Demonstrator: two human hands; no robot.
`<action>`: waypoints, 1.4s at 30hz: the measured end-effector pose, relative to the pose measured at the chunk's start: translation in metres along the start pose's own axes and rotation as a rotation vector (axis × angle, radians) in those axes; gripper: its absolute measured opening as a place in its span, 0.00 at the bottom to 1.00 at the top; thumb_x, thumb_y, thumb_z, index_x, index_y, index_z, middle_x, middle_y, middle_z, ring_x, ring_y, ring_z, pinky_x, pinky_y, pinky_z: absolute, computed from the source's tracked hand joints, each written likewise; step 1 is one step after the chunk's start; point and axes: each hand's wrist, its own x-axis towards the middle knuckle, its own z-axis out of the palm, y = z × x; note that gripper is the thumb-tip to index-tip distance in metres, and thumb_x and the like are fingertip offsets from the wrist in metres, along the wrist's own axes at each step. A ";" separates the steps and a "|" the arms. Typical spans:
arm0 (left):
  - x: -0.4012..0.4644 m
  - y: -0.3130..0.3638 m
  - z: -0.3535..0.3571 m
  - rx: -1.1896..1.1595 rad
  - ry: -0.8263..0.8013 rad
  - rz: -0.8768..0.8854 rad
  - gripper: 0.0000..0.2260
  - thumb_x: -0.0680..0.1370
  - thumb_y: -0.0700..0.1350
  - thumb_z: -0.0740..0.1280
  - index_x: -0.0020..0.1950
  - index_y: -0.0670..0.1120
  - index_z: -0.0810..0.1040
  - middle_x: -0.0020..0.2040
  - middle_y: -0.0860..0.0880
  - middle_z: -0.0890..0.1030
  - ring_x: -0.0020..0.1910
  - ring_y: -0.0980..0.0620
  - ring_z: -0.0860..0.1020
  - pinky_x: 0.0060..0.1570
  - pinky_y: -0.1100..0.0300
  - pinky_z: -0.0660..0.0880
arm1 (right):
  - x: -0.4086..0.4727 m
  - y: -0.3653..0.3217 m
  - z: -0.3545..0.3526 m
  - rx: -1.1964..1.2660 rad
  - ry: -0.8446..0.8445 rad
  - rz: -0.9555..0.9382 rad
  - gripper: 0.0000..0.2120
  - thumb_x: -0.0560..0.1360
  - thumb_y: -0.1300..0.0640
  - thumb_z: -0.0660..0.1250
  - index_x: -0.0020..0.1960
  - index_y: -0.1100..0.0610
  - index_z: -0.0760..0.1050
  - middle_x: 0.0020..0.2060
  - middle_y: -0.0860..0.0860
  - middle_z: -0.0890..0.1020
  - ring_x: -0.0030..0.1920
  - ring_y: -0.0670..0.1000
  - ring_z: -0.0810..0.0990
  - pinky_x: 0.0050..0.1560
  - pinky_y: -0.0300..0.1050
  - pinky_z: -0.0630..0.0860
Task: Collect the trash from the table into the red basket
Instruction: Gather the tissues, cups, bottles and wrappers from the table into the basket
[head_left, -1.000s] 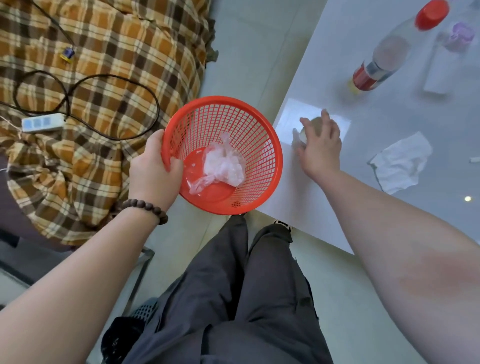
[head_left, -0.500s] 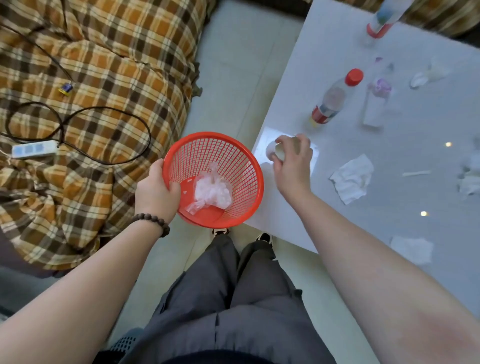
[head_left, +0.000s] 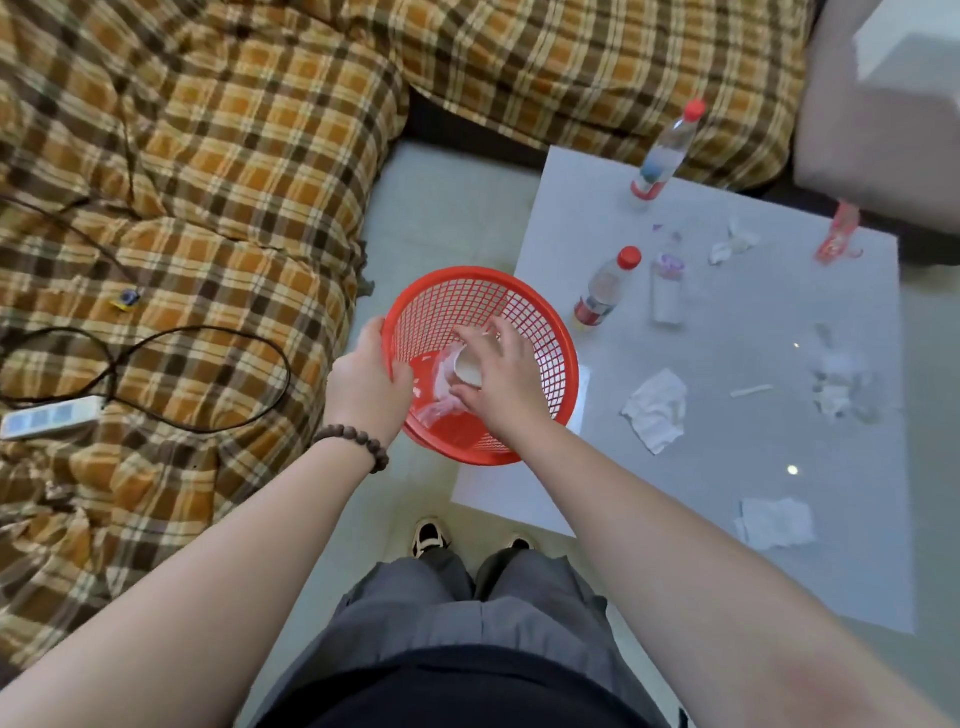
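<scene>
My left hand (head_left: 366, 382) grips the rim of the red mesh basket (head_left: 540, 332), held beside the table's left edge. My right hand (head_left: 501, 379) is over the basket's mouth, its fingers around a small white cup (head_left: 467, 366). Clear crumpled plastic (head_left: 441, 400) lies inside the basket under that hand. On the grey table (head_left: 779, 519) lie a crumpled white tissue (head_left: 655, 410), another tissue (head_left: 776, 522) near the front, crumpled clear wrap (head_left: 839, 382), a white scrap (head_left: 732, 244), a small white stick (head_left: 750, 391) and a red wrapper (head_left: 837, 236).
Two red-capped plastic bottles (head_left: 605, 288) (head_left: 665, 150) and a purple-topped clear bottle (head_left: 667, 288) stand or lie on the table. A plaid-covered sofa (head_left: 208, 182) fills the left and back, with a power strip (head_left: 49, 418) and black cable (head_left: 156, 358) on it. My legs are below.
My right hand lifted the white cup off the table's left corner and carried it left over the basket. The view pulled back, showing more of the table.
</scene>
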 end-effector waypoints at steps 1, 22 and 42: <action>0.004 -0.001 -0.002 -0.003 -0.002 0.003 0.22 0.75 0.43 0.62 0.70 0.48 0.68 0.44 0.45 0.81 0.39 0.47 0.79 0.41 0.51 0.78 | 0.002 -0.001 -0.003 -0.011 -0.003 0.000 0.32 0.69 0.48 0.71 0.70 0.43 0.62 0.73 0.56 0.59 0.72 0.60 0.57 0.70 0.57 0.59; 0.043 0.025 0.053 0.080 0.086 -0.127 0.20 0.74 0.43 0.62 0.67 0.47 0.71 0.43 0.52 0.76 0.38 0.52 0.72 0.37 0.60 0.67 | 0.090 0.170 -0.093 -0.049 0.144 0.343 0.34 0.72 0.52 0.69 0.73 0.44 0.55 0.76 0.56 0.51 0.74 0.60 0.53 0.70 0.55 0.60; 0.003 0.048 0.091 0.113 0.163 -0.305 0.20 0.74 0.42 0.62 0.66 0.46 0.71 0.39 0.52 0.77 0.33 0.55 0.73 0.35 0.60 0.68 | 0.091 0.202 -0.110 0.251 0.263 0.173 0.12 0.79 0.63 0.55 0.60 0.57 0.70 0.59 0.56 0.69 0.53 0.53 0.73 0.48 0.37 0.64</action>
